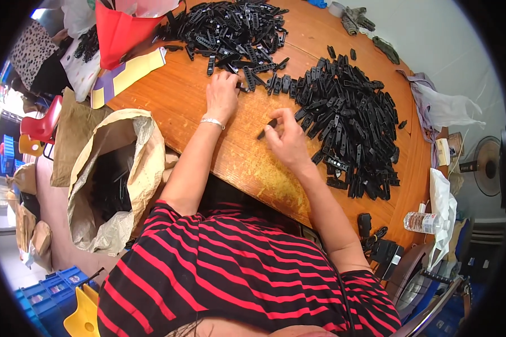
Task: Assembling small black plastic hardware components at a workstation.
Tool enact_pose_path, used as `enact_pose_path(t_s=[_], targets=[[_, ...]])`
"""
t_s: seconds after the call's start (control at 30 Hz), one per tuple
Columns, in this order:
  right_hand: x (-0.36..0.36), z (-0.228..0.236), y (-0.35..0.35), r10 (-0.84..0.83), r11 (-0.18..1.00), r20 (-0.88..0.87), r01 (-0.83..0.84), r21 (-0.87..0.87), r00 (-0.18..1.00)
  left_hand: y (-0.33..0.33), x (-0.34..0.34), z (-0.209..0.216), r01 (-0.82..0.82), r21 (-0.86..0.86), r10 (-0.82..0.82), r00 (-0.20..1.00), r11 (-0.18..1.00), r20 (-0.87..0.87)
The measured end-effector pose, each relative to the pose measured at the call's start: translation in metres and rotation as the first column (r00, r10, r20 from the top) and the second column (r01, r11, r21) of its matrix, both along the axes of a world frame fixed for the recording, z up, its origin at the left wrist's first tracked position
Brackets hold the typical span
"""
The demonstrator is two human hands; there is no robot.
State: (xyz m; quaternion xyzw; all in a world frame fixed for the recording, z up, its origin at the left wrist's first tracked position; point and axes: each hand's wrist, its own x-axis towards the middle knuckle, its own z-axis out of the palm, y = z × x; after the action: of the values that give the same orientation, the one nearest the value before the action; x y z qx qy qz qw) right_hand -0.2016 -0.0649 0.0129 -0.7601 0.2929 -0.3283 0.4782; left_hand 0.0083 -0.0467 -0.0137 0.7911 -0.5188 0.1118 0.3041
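My right hand (288,139) pinches a small, long black plastic piece (267,128) between thumb and fingers, above the worn part of the wooden table (247,151). At the near edge of the far pile (230,28) of black plastic pieces, my left hand (223,94) has its fingers curled down on another small black piece (241,86), mostly hidden by the hand. To the right of my right hand spreads a second pile (348,118) of similar slim black pieces, some with slots. A few loose ones (281,85) lie between the two piles.
Left of the table stands an open paper sack (143,185) with black pieces inside. A red bag (121,33) and yellow-purple paper (129,73) lie at the far left. Chargers with cables (376,241), a plastic bottle (421,222), gloves (357,20) and a fan (485,163) are at the right.
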Motion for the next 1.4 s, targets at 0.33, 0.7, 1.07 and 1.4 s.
enact_pose_path(t_s=[0.33, 0.7, 1.07, 1.4], targets=[[0.008, -0.016, 0.018, -0.052, 0.869, -0.219, -0.064, -0.49, 0.974, 0.044, -0.011, -0.005, -0.072, -0.1, -0.017, 0.724, 0.992, -0.689], [0.017, 0.005, 0.015, 0.031, 0.999, 0.014, -0.031, 0.021, 0.999, 0.07, -0.064, 0.033, -0.051, -0.259, -0.262, -0.082, 0.965, -0.961], [0.016, 0.014, -0.013, 0.185, 0.924, -0.25, -0.082, 0.373, 0.95, 0.075, -0.04, 0.007, 0.1, -0.188, -0.212, 0.356, 0.977, -0.91], [0.021, 0.005, -0.018, 0.207, 0.93, -0.316, -0.086, 0.356, 0.926, 0.073, -0.037, -0.013, 0.106, -0.078, -0.123, 0.532, 0.991, -0.838]])
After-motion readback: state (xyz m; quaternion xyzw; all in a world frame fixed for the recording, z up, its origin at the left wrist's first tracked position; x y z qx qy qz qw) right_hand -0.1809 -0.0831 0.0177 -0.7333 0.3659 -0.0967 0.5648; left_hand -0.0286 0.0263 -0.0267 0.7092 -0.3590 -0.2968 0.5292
